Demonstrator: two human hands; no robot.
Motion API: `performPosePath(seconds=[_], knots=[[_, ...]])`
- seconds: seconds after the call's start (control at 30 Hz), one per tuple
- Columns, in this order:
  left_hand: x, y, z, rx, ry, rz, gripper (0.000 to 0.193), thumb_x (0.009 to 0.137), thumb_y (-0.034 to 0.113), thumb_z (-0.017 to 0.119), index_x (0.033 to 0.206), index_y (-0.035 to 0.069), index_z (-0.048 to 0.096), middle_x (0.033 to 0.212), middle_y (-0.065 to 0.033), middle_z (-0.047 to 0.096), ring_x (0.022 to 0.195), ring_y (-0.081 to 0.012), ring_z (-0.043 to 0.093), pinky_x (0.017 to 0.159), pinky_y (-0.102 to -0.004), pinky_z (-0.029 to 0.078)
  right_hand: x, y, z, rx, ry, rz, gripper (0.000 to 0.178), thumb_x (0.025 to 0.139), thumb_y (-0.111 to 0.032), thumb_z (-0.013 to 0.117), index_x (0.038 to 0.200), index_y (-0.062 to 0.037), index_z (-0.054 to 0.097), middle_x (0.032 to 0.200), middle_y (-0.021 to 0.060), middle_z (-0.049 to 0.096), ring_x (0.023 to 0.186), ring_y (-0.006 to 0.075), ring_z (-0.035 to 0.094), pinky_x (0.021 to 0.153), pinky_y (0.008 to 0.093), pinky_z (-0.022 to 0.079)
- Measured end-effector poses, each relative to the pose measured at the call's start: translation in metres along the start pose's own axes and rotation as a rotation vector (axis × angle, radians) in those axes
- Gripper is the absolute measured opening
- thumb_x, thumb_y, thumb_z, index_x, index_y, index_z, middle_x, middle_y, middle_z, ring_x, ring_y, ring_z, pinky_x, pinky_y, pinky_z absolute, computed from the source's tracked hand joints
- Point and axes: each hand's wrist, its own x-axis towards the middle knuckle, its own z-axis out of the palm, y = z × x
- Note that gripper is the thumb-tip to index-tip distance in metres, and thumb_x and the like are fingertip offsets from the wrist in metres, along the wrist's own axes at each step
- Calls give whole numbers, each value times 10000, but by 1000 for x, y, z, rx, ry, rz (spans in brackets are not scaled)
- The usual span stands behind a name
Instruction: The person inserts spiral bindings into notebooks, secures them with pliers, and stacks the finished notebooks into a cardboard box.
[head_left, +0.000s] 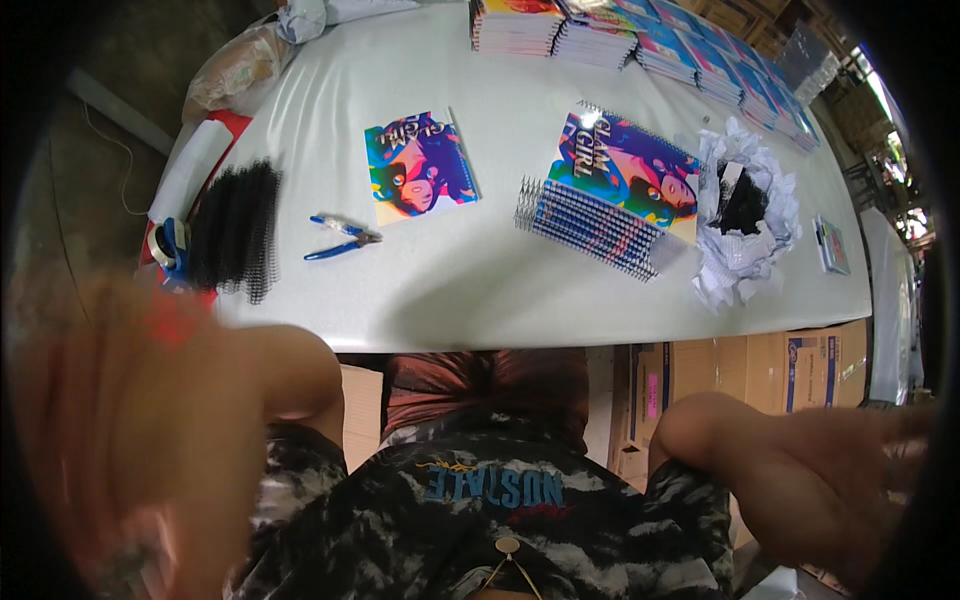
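Observation:
Both my arms are bent and raised off the table. My left hand [110,380] is a large blur at the left edge, close to the camera, and its fingers are smeared. My right hand [885,455] is at the right edge, dim and blurred, its fingers unclear. Neither visibly touches anything on the table. A colourful spiral notebook [420,170] lies at the middle left, with blue-handled cutting pliers [345,240] below it. To the right, more notebooks [635,165] lie with a pile of spiral-bound edges [595,225] showing beside them.
A bundle of black spiral coils [238,230] lies at the left beside a blue tape dispenser [172,250]. Crumpled white paper [780,235] surrounds more black coils [743,200]. Notebook stacks [600,40] line the far edge. Cardboard boxes [715,375] stand under the table's right side.

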Motion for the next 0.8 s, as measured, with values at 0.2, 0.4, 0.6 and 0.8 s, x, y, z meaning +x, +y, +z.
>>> performPosePath(seconds=[0.2,0.4,0.6,0.8], knots=[[-167,-160,79,287,-711,-874,537,834,415,611,1241,73,538,1176,-153,585,1085,-269,561,932,-356,418,-106,-18,10,-414,-494,499,415,812,-105,573,1194,44,511,1116,175,606,1091,403,511,954,445,395],[-300,-171,40,785,-1365,-1031,844,822,672,409,1413,83,277,1444,-129,316,1359,-327,223,1081,-546,161,-223,-44,26,-31,-991,700,621,716,-131,727,1287,-106,484,1316,90,506,1261,309,403,948,425,339],[-264,-24,22,459,-1489,-825,791,831,588,481,1405,75,299,1455,-161,281,1356,-341,227,1097,-511,146,-266,-73,21,-113,-1312,690,610,763,-237,687,1322,-155,457,1420,54,383,1335,299,295,992,447,302],[-180,59,-12,225,-1634,-955,767,816,502,572,1381,48,321,1448,-186,268,1333,-373,237,1074,-510,172,-256,-55,29,120,-1154,568,303,754,-192,610,1052,-143,641,1111,1,628,1089,169,556,840,353,378]])
